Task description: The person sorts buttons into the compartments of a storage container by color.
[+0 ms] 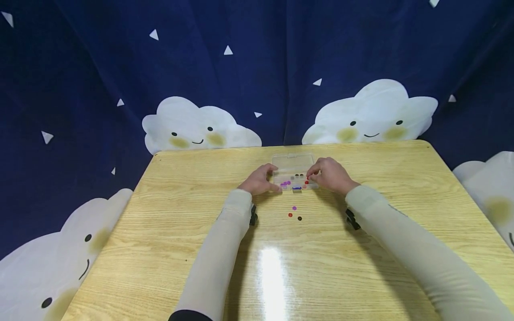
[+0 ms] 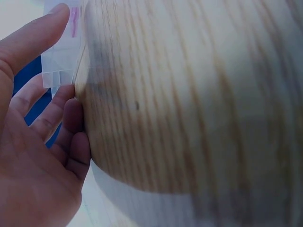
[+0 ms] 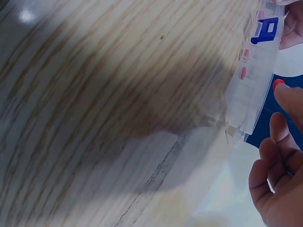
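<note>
A clear plastic compartment box (image 1: 287, 174) stands toward the back of the table, its lid (image 1: 293, 160) raised open at the far side. My left hand (image 1: 260, 179) holds the box's left end, thumb at the near corner and fingers farther back. Over the right end, my right hand (image 1: 331, 174) pinches a small red disc (image 3: 278, 83) at the thumb tip; its other fingers are loosely bent. Inside the box lie several purple discs (image 1: 285, 183) at the left, black discs (image 1: 299, 175) behind the middle, and red ones (image 1: 307, 182) at the right.
On the wooden table (image 1: 160, 232), in front of the box, lie a loose purple disc (image 1: 294, 208), a red disc (image 1: 290, 215) and a black disc (image 1: 299, 218). A blue latch (image 1: 296, 188) is on the box's front. Behind the table hangs a dark blue curtain (image 1: 273, 67).
</note>
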`<state>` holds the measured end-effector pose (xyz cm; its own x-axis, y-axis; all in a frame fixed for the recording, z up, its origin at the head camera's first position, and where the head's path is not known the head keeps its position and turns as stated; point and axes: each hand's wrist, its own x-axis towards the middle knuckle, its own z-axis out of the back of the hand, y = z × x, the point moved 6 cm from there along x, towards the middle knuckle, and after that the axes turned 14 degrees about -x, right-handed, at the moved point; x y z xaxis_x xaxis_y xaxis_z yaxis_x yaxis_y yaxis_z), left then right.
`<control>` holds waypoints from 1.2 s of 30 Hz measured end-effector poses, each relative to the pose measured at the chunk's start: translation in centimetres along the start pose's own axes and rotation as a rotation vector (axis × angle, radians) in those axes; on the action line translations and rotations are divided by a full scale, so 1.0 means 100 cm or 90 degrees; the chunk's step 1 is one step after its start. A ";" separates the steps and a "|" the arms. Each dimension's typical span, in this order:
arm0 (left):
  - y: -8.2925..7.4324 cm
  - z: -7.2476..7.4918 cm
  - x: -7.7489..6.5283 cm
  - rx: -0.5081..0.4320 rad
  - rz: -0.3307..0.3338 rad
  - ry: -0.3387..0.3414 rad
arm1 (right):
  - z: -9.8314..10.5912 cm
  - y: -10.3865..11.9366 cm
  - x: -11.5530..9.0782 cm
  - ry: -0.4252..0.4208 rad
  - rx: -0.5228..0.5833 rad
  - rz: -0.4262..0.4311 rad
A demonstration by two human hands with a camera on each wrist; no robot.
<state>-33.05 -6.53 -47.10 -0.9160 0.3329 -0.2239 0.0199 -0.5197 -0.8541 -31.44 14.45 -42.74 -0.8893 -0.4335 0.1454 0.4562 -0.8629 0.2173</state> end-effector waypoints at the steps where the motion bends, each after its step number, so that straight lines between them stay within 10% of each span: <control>1: 0.000 0.000 0.000 0.000 0.000 0.000 | 0.000 0.000 0.000 0.001 -0.001 -0.001; 36: 0.001 -0.001 0.002 0.000 0.000 0.014 | 0.006 0.017 -0.006 -0.002 -0.035 0.044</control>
<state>-33.26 -6.48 -47.31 -0.9068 0.3504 -0.2342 0.0197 -0.5199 -0.8540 -30.14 13.38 -41.82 -0.8559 -0.4912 0.1617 0.5135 -0.8442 0.1537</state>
